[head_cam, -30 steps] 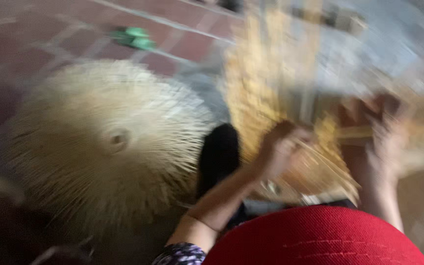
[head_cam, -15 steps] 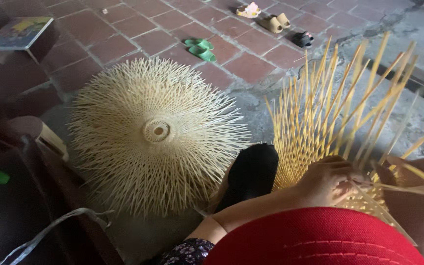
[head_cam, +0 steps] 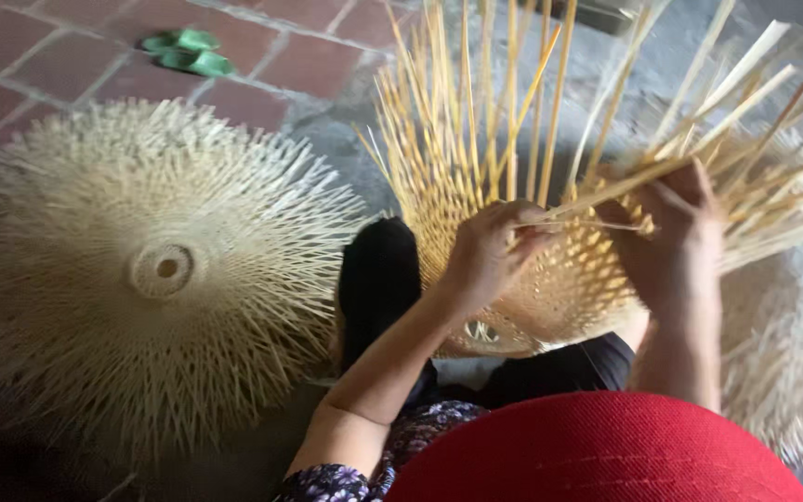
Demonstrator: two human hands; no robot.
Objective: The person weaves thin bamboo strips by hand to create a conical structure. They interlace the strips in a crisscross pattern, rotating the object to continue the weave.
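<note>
A half-woven bamboo basket (head_cam: pixel 559 279) rests on my lap, its long loose strips fanning upward. My left hand (head_cam: pixel 490 246) pinches strips at the woven rim, fingers closed on them. My right hand (head_cam: pixel 671 237) grips a bundle of strips on the basket's right side, with one thin strip stretched between both hands. My dark-trousered knee (head_cam: pixel 378 279) sits left of the basket. The red brim of my hat (head_cam: pixel 597 451) covers the bottom of the view.
A pale round woven bamboo piece (head_cam: pixel 155 274) with a central hole and spiky edge lies on the floor at left. Another pale spiky piece (head_cam: pixel 787 358) lies at right. Green sandals (head_cam: pixel 186 51) sit on the red brick floor at the back.
The view has dropped and moved closer to the basket. Both hands have shifted up to the woven rim and now hold strips; the blur has gone.
</note>
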